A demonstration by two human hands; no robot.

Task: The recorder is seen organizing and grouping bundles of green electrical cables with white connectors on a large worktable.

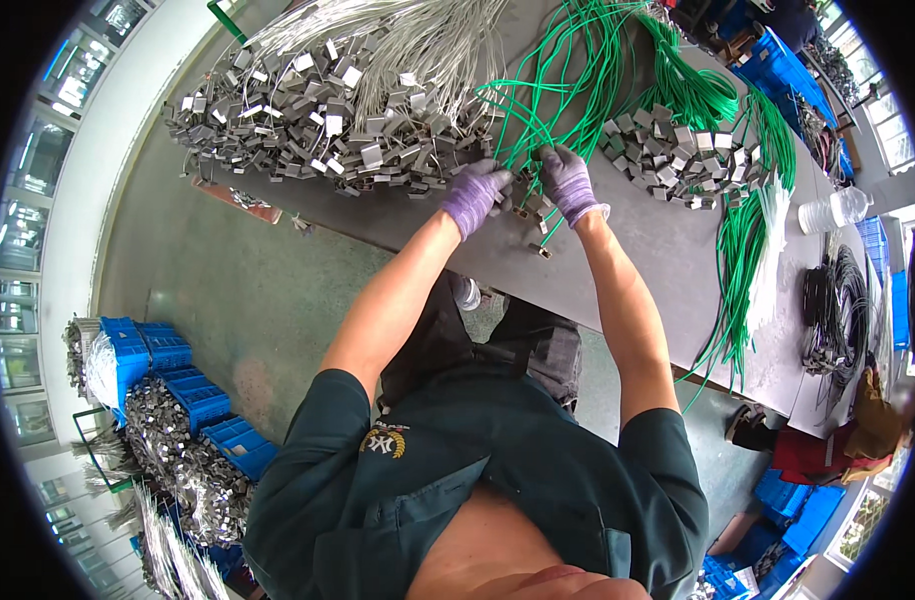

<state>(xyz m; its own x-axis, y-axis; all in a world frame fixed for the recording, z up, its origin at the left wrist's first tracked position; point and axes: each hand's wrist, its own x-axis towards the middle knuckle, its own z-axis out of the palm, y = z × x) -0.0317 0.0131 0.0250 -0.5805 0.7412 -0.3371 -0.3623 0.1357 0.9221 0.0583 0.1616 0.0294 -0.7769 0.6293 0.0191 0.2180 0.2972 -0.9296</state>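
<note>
Purple work gloves cover both my hands over the grey table [648,260]. My left hand [477,196] is closed at the near ends of the green wires [538,118], its fingertips curled round something small. Just to the right, my right hand [570,184] pinches green wires that run away toward the far side. A few metal end pieces [541,250] on green wires hang out between and below my hands. Left of my hands lies a big heap of grey metal blocks [308,120] on silvery wires [428,45].
On the right are a smaller pile of metal blocks [683,160], green wire bundles [740,250], a clear plastic bottle [835,210] and coiled black cables [836,310]. Blue crates [198,395] with metal parts stand on the floor at left. Someone in red clothing [823,450] is at the right.
</note>
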